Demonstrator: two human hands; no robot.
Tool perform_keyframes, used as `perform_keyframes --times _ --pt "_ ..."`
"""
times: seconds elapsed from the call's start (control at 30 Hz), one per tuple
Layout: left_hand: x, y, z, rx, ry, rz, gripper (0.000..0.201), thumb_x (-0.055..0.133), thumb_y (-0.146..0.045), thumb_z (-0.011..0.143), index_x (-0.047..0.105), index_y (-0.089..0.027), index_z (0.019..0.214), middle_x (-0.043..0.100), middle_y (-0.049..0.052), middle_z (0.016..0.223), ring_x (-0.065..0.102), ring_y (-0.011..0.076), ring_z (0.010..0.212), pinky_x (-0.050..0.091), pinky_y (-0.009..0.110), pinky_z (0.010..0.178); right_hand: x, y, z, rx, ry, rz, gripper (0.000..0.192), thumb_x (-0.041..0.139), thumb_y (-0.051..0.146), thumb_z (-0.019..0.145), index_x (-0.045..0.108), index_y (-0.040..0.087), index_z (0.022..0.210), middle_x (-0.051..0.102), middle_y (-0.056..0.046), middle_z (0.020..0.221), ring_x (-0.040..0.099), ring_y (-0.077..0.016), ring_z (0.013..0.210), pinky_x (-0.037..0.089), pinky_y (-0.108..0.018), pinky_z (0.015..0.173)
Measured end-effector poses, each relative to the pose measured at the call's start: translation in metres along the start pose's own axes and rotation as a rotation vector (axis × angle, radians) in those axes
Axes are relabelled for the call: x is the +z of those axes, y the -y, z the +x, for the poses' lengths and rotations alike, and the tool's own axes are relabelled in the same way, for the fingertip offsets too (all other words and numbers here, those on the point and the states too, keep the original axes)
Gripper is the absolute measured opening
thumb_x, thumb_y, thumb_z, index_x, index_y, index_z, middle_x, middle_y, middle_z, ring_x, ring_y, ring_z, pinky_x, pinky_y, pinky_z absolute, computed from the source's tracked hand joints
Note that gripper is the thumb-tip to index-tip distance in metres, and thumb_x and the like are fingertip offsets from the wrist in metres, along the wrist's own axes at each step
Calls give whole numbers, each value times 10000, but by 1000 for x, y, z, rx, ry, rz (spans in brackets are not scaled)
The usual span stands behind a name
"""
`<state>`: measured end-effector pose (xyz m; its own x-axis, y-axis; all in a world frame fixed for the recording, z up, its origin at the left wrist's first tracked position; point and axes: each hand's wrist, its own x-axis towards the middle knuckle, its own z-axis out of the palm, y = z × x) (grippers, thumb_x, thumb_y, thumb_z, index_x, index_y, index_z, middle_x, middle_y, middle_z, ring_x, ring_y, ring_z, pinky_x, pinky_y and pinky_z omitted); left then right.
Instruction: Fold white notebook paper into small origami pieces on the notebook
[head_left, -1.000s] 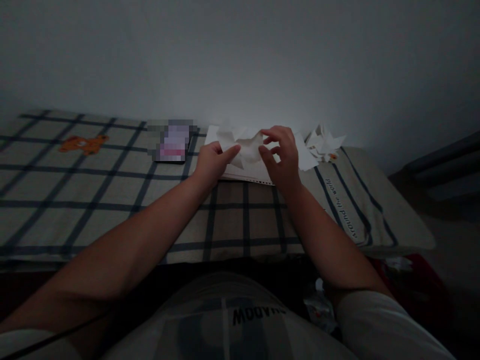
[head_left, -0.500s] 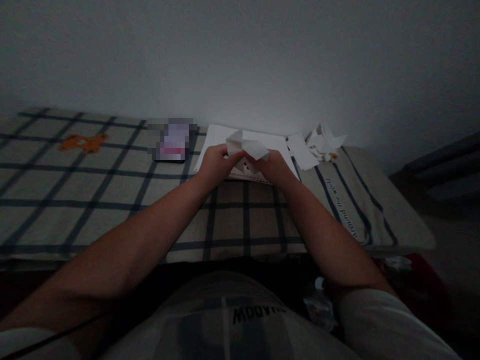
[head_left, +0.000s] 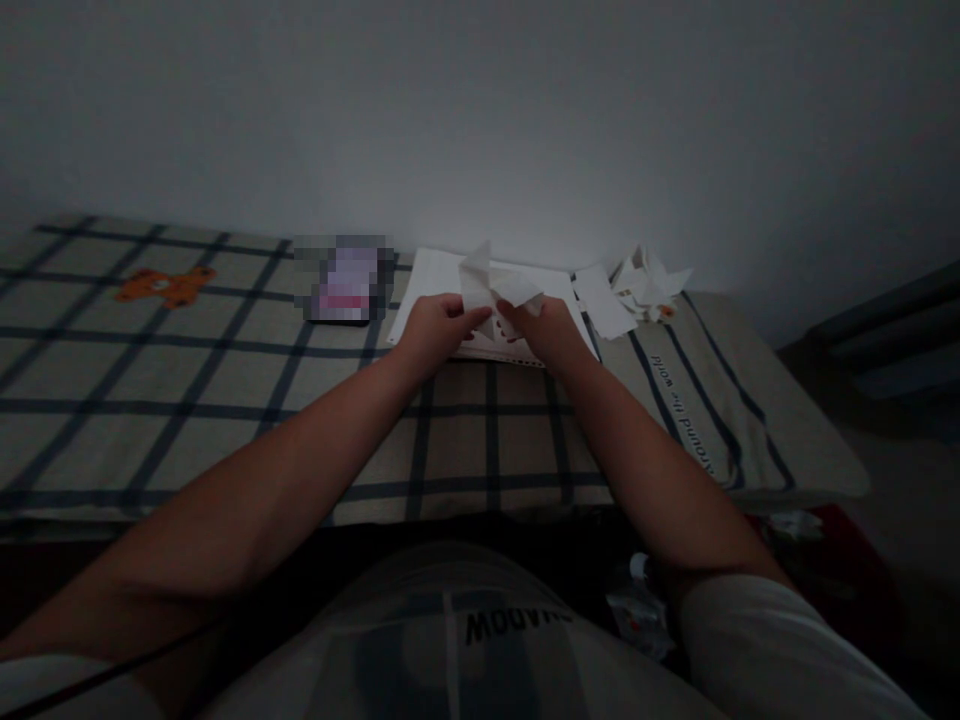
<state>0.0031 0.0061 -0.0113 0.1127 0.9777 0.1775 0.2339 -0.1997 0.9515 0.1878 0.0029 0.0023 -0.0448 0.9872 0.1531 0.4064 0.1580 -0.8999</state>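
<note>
Nearest to us, at six o'clock, our white shirt (head_left: 465,640) fills the bottom of the view, and both forearms run away from it toward twelve, converging over the checked bedcover (head_left: 225,400).

At the far end of the arms, our left hand (head_left: 433,328) and right hand (head_left: 546,330) sit close together at about twelve o'clock, knuckles up, with a folded piece of white paper (head_left: 495,285) pinched between them. The left fingers (head_left: 469,318) close narrow on its left lower edge; the right fingers (head_left: 517,315) close narrow on its right lower edge. The paper stands up just beyond the fingertips, toward twelve, with one flap pointing up and another leaning toward two o'clock, so its long axis runs roughly across, from nine to three. Both hands are about equally near it, each holding its own side.

Beneath the hands lies a white sheet pad (head_left: 435,275) flat on the bedcover, touching or just under the wrists; we cannot tell which. At ten o'clock from the hands a blurred dark object (head_left: 345,280) lies beside the pad. At two o'clock, a loose heap of folded paper scraps (head_left: 645,285) rests near the wall (head_left: 480,120). Far out at nine o'clock an orange bear print (head_left: 166,286) marks the cover.
</note>
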Motion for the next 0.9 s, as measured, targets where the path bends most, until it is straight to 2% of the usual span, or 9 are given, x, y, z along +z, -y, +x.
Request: perform_keyframes --times 0.13,0.23,0.37,0.5,0.67,0.9 --pt "0 1 2 -23 -11 20 299 752 -453 787 708 -170 703 712 40 675 649 164 620 477 276 577 1 -2 0 -10 11 6 343 708 461 907 627 213 684 659 -13 626 598 -146 603 459 -287 579" --pt "1 0 1 -46 -22 -29 272 751 -428 790 714 -171 711 724 41 689 650 158 620 488 269 581 2 -4 1 -23 56 81 409 633 541 953 656 198 732 692 -33 676 621 -140 599 497 -289 590" --pt "2 -1 0 -81 -33 -73 241 739 -401 803 726 -172 728 720 35 680 639 147 609 479 252 559 3 -7 4 -19 98 147 462 529 545 1009 686 186 765 719 -54 724 643 -135 623 529 -280 604" --pt "2 -2 0 -88 -33 -85 231 744 -391 805 731 -176 721 723 36 684 636 147 614 482 250 555 2 -9 5 -33 89 119 415 596 543 968 702 193 773 744 -53 757 658 -140 633 543 -282 613" --pt "3 1 0 -86 -30 -128 244 757 -407 811 741 -172 747 743 44 734 643 146 645 501 260 597 1 -5 1 -20 34 64 404 668 545 905 680 195 703 698 -29 658 661 -155 612 529 -283 579" --pt "4 2 -1 -63 -14 -146 276 758 -454 780 760 -177 780 750 50 761 640 161 693 495 279 655 3 -4 0 11 32 154 345 700 487 875 688 188 702 702 -20 671 648 -144 622 533 -271 580"
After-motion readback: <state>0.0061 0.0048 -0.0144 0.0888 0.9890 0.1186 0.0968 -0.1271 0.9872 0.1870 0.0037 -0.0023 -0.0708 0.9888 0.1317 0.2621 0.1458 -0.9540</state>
